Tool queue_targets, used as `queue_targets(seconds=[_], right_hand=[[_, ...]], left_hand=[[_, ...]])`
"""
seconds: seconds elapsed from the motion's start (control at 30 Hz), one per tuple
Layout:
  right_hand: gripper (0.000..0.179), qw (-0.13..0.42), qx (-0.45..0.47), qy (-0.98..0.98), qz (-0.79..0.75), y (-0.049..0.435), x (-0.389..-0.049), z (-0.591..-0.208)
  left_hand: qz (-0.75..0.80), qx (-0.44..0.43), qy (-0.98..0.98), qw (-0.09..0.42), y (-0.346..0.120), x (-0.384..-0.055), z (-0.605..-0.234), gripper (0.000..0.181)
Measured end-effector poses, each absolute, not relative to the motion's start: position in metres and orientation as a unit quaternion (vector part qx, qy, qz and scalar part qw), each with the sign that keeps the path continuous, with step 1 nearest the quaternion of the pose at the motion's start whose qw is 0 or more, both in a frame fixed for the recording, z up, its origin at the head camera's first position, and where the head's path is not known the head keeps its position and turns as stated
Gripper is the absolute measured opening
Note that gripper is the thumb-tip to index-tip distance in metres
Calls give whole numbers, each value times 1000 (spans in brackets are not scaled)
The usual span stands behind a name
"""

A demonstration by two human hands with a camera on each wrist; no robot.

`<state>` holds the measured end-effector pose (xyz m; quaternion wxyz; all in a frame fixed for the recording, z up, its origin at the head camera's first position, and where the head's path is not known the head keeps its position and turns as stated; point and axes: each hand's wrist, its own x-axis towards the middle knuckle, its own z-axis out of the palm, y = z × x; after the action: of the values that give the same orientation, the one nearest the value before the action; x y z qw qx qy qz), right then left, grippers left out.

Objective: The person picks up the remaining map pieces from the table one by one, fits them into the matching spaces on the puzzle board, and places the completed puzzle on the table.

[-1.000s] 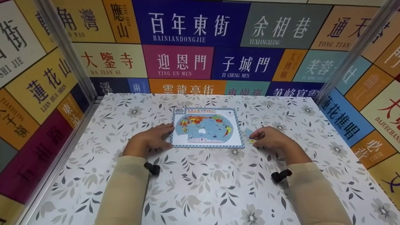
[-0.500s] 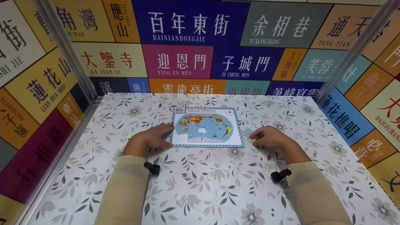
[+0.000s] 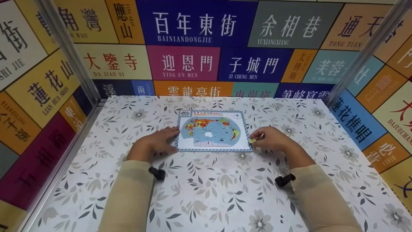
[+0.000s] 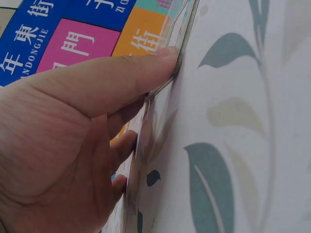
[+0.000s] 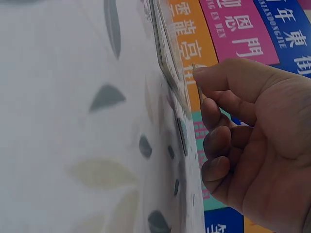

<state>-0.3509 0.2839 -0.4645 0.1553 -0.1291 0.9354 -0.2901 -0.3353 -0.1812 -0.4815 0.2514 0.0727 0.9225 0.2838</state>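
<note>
A world-map jigsaw board (image 3: 213, 131) with a dotted blue border lies flat at the middle of the table. My left hand (image 3: 158, 141) rests on the table with straight fingers against the board's left edge (image 4: 181, 58). My right hand (image 3: 269, 139) is just off the board's lower right corner and pinches a small yellow puzzle piece (image 3: 253, 140) between thumb and forefinger; the right wrist view shows the thin piece (image 5: 198, 87) edge-on, lifted off the table. A light blue loose piece (image 3: 256, 134) lies partly hidden behind that hand.
The table (image 3: 206, 193) has a cloth with a grey leaf pattern. Walls covered in coloured sign panels (image 3: 193, 38) close in the back and both sides, with metal posts (image 3: 69, 48) at the corners. Open cloth lies in front of the board.
My right hand has moved a little left with the yellow piece, up to the board's lower right corner. The left hand has stayed put.
</note>
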Motion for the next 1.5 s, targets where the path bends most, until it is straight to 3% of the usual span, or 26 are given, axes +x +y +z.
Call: queue_targets(seconds=[0.6,1.5], right_hand=[[27,118,-220,922,-296,227,-355,-463],[23,161,-227,908,-312,152,-380,-471]], left_hand=[[270,93,926,247,-183,-333,-480,89],[285,83,920,255,-181,-334,-480,90]])
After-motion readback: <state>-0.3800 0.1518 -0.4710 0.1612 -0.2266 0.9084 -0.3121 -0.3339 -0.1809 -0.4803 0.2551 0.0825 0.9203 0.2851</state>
